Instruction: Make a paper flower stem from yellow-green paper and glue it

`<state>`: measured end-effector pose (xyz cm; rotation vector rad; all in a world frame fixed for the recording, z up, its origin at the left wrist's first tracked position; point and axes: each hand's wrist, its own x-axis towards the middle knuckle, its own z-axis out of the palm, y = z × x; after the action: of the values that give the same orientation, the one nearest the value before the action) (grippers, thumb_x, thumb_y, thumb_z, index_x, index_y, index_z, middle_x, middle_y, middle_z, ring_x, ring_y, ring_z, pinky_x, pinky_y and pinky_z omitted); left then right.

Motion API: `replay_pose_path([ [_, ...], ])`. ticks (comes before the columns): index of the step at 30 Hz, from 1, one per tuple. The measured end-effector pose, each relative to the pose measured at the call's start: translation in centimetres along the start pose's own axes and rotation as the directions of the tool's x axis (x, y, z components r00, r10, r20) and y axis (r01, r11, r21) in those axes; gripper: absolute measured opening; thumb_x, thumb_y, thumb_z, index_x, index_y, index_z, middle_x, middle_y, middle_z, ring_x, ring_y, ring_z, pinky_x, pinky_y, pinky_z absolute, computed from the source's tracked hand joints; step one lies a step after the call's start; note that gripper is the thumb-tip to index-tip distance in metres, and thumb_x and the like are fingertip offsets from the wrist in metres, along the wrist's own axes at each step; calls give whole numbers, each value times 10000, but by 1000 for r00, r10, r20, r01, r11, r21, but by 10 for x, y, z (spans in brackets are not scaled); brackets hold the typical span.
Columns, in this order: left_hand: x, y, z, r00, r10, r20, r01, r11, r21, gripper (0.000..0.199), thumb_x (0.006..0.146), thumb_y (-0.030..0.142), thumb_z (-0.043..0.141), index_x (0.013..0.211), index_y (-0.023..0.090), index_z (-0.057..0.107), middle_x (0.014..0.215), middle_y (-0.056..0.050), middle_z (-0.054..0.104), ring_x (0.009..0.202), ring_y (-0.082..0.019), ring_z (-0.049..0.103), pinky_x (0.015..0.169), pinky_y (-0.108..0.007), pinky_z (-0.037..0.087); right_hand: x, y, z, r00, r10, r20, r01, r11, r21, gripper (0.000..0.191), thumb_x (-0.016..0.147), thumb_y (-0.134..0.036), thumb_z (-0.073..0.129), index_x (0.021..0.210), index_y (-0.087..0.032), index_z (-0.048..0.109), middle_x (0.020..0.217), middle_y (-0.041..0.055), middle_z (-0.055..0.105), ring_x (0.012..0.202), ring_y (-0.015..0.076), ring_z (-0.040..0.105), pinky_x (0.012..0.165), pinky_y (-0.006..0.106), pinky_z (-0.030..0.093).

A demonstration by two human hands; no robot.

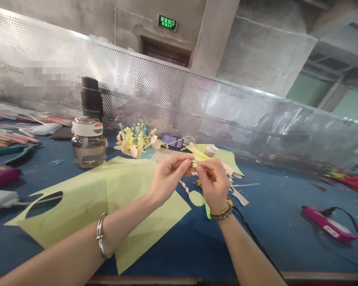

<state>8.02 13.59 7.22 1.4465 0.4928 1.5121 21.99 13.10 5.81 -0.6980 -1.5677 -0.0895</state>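
Observation:
My left hand (169,176) and my right hand (213,182) meet above the middle of the table, thumbs and forefingers pinched. Between the fingertips of both is a small yellow piece (195,164), mostly covered, so its exact shape does not show. Below them lie a pale green rounded cut-out (196,198) and a striped stick (184,186). A large yellow-green sheet (131,186) with a curved hole at its left end spreads under my left forearm. By my right wrist shows part of a yellow-and-black tool (229,201), with a black cable running toward the front edge.
Behind my hands stand a cluster of yellow and blue craft flowers (135,139) and a phone (172,141). A glass jar (88,145) and a black bottle (91,99) are back left. Purple power strips (329,225) lie at both sides. A perforated metal screen (179,107) closes the back.

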Motion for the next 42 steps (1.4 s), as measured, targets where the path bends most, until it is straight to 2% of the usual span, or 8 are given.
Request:
replay_pose_path([
  [4,0,-2,-1,1000,20,9,-20,1000,16,209,786,323,659,897,146,654,808,-55,729,752,-173,705,724,-291,595,-2,2,0,999,45,3,-45,998,42,112,849,-175,575,928,-222,640,857,23,557,616,105,540,493,251,477],
  [11,-2,-1,-2,997,81,10,-82,995,63,159,784,300,661,849,155,656,803,-45,734,716,-166,706,704,-280,599,-3,-2,0,999,44,8,-44,996,72,133,846,-166,577,944,-229,641,858,25,555,663,118,561,508,252,483],
  [17,-4,0,-1,987,160,-9,-156,973,171,65,795,225,639,820,170,664,787,-23,730,709,-144,701,685,-243,590,-4,-4,0,999,44,-4,-43,995,86,112,852,-180,568,929,-220,639,850,31,555,671,126,565,508,258,485],
  [27,-6,-5,-5,952,304,24,-289,875,389,84,840,229,586,863,194,660,837,-18,722,698,-117,676,665,-224,561,-2,-6,0,998,51,35,-56,984,170,135,898,-184,496,946,-216,618,843,4,532,466,47,483,408,224,416],
  [33,-7,-3,-5,944,328,39,-311,841,442,95,838,244,584,855,194,664,819,-24,726,703,-131,682,661,-231,559,-1,-3,0,994,107,34,-112,971,210,67,883,-210,540,902,-206,605,791,-12,528,450,41,483,404,215,403],
  [42,-6,-3,-6,952,301,55,-292,839,459,133,838,262,583,909,203,678,833,-32,731,724,-148,689,669,-245,561,1,-3,0,992,105,76,-120,967,227,73,899,-242,514,862,-202,561,699,-35,506,422,39,472,384,188,404],
])
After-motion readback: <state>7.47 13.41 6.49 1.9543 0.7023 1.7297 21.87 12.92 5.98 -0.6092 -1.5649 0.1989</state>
